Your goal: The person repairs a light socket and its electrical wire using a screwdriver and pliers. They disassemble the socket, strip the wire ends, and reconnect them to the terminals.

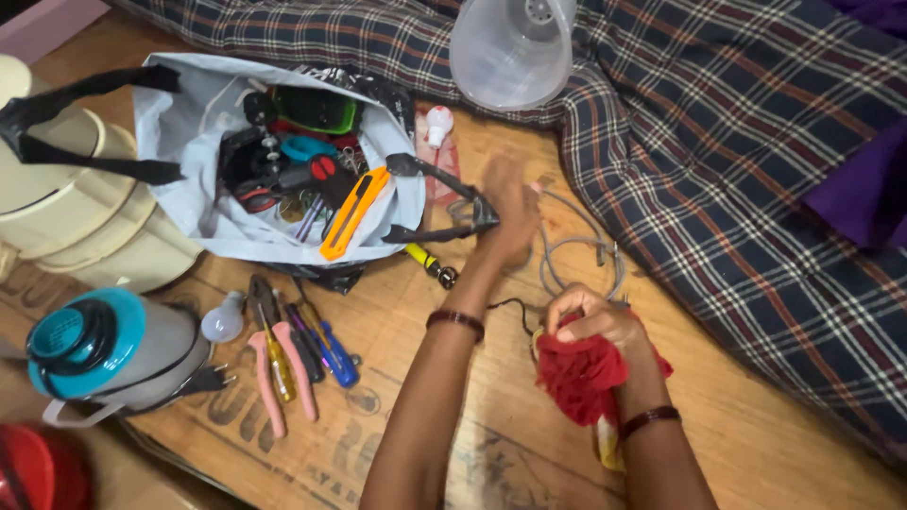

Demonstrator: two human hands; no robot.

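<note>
My left hand (510, 222), blurred, fingers spread, reaches toward the grey cable (576, 250) at twelve o'clock; my right hand (595, 326) clamps a red cloth (578, 378), bunched for wiping.

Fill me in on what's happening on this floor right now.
A person is working over a sheet of cardboard spread beside a plaid blanket. The left hand reaches toward a grey cable and looks blurred, next to an open bag of tools. The right hand grips a bunched red cloth. Pliers, screwdrivers and a light bulb lie on the cardboard near a grey and teal appliance.
</note>
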